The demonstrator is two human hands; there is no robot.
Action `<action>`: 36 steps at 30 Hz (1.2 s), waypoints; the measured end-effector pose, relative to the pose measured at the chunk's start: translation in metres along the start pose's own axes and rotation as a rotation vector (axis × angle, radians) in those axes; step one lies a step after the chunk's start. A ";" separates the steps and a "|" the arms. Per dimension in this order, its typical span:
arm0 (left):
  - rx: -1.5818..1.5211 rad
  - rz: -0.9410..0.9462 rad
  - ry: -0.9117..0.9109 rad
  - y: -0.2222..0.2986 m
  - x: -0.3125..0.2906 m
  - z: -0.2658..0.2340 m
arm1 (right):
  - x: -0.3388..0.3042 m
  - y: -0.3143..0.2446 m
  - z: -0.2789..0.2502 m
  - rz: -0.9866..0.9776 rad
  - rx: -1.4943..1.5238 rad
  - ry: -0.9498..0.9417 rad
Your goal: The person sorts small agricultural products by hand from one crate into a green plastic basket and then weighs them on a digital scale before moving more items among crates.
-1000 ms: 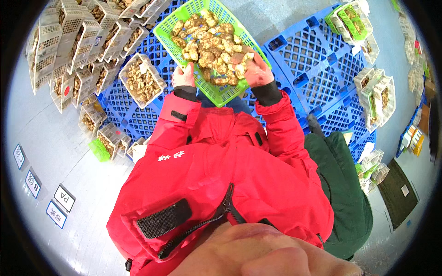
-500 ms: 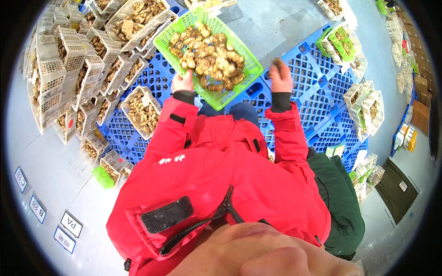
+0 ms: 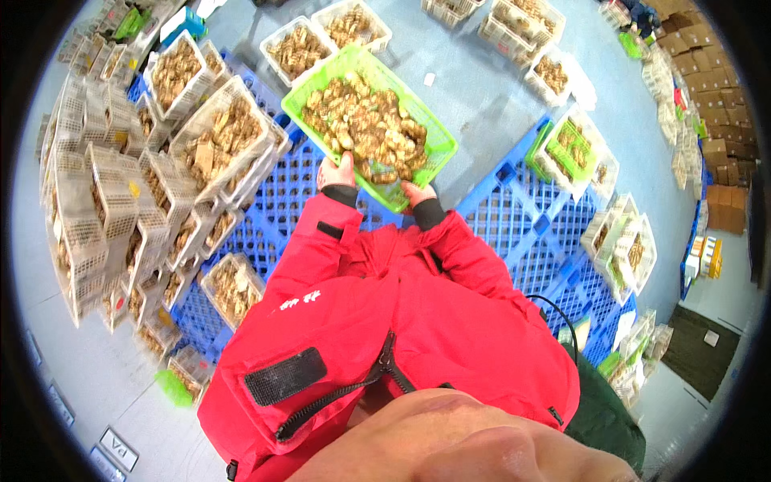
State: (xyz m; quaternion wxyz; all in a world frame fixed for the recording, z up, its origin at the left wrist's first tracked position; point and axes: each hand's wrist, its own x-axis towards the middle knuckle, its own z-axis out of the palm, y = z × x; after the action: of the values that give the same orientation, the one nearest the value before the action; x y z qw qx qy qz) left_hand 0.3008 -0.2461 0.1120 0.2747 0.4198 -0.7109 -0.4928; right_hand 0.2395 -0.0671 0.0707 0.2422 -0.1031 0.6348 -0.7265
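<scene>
A bright green plastic basket [image 3: 442, 147] is tilted in front of me, filled with brown-and-cream knobbly produce [image 3: 369, 120] whose exact kind I cannot make out. My left hand [image 3: 336, 172] grips the basket's near left edge, thumb over the rim. At the near right corner my right hand [image 3: 418, 194] is closed on the same rim. Most of the fingers of both hands are hidden under or behind the basket wall. Just beyond it stand two white baskets [image 3: 374, 40] of similar produce.
Stacked white baskets [image 3: 96, 233] line the left side. Blue plastic pallets [image 3: 502, 233] lie below and to the right. More white baskets [image 3: 630, 249] stand at the right, one holding a green basket [image 3: 574, 149]. Behind my right side is something dark green [image 3: 606, 410].
My right hand has come in from the right, where something dark showed at its fingertips, to the basket's rim. My left hand still holds the basket. The view has shifted, revealing more baskets ahead.
</scene>
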 end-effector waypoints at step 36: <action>-1.055 -0.437 0.049 0.255 0.654 0.383 | 0.958 -0.386 -0.179 0.385 0.186 0.162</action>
State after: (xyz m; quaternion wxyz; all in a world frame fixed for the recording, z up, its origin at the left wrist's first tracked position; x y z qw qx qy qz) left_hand -0.4154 -0.5921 0.1954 0.3551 0.3743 -0.2589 -0.8166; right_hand -0.7523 -0.3439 0.2639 0.3332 0.1012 0.5904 -0.7281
